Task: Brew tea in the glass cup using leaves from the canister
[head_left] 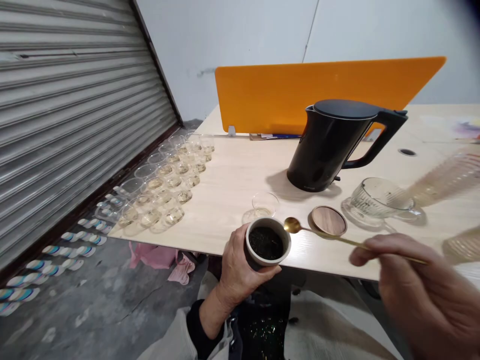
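Observation:
My left hand (pixel 240 265) is wrapped round a small round jar (pixel 250 256) at the table's front edge, and dark loose leaves, like tea, lie inside it. Between the fingers of my right hand (pixel 416 285) is the handle of a long gold spoon (pixel 292 225). The spoon's bowl is beside the jar's right rim and looks bare. Under the spoon's handle a round wooden lid (pixel 329 220) rests on the table. Just behind the jar stands a clear plastic cup (pixel 265 204), partly hidden by it.
A black electric kettle (pixel 330 145) stands behind the lid. To its right are a ribbed glass cup on a saucer (pixel 378 197) and stacked clear cups (pixel 450 175). Several clear cups (pixel 165 182) fill the table's left end. An orange divider (pixel 300 95) crosses the back.

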Demonstrator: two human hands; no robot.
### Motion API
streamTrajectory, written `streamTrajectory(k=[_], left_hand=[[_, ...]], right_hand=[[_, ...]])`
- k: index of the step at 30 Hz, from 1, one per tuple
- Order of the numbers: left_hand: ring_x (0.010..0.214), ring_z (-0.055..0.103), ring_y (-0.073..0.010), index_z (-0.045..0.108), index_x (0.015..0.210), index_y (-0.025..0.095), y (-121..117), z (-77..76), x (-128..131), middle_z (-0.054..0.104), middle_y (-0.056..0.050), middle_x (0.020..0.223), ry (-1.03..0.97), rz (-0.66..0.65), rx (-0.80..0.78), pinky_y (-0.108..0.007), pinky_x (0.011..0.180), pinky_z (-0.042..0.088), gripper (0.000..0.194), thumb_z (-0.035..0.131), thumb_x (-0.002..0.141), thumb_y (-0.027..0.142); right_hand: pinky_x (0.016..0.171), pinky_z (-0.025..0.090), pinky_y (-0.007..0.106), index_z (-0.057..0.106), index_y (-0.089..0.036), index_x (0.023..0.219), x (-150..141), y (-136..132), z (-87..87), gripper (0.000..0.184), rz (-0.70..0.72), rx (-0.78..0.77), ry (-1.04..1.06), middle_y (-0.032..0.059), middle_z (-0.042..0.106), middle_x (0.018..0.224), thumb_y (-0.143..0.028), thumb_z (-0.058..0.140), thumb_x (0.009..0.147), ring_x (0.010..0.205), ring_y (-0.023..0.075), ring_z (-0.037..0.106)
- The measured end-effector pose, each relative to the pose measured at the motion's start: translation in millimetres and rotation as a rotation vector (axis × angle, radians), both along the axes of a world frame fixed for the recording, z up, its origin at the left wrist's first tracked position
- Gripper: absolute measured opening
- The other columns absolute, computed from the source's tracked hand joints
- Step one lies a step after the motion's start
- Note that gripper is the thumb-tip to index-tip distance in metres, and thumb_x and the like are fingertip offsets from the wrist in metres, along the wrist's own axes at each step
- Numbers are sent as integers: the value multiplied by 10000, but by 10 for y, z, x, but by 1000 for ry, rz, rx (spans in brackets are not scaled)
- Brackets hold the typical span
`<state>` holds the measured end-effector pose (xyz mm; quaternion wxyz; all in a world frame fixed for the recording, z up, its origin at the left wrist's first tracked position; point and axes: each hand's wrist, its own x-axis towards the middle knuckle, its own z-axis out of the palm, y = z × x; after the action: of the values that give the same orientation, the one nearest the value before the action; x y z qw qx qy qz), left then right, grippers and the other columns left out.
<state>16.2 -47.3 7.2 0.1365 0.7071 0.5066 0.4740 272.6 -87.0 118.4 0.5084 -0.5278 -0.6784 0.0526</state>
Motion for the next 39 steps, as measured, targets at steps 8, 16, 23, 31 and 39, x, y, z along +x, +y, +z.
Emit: streamTrajectory(k=[8,16,23,31,39], left_hand=[[1196,645,-319,361,1440,216,-4,17,-8,614,-141,1313,14,-3,0,-492,1008,558,994,891,663,537],[1182,651,-318,362,1440,222,-3,15,-2,618,-138,1309,13,1,-9,-487,997,564,988,889,664,532],[1179,651,-320,354,1450,216,10,11,-13,616,-143,1305,10,-20,0,-497,987,569,985,864,690,578],[1179,650,-315,359,1452,224,1,-11,-15,613,-137,1309,-6,-20,-6,-500,999,563,986,881,676,539],[1181,650,-325,362,1447,228,2,-12,-3,615,-132,1309,4,8,-16,-501,1004,562,1008,905,636,483]], right_hand=[[660,524,236,643,-263,1062,-369,225,-110,166,469,-97,-189,0,673,848,-169,512,1019,744,127,653],[672,541,237,609,-251,1164,-451,265,-136,241,588,-68,-180,8,666,875,-100,526,996,766,129,655],[658,535,236,637,-242,1080,-433,252,-121,203,646,-108,-158,27,674,891,-104,519,990,761,138,657],[666,490,241,654,-248,1026,-365,255,-187,204,572,-192,3,3,649,822,-125,492,1013,743,126,625],[741,496,257,694,-275,1102,-367,286,-400,187,457,-257,428,-2,668,824,-200,536,1037,760,127,633]])
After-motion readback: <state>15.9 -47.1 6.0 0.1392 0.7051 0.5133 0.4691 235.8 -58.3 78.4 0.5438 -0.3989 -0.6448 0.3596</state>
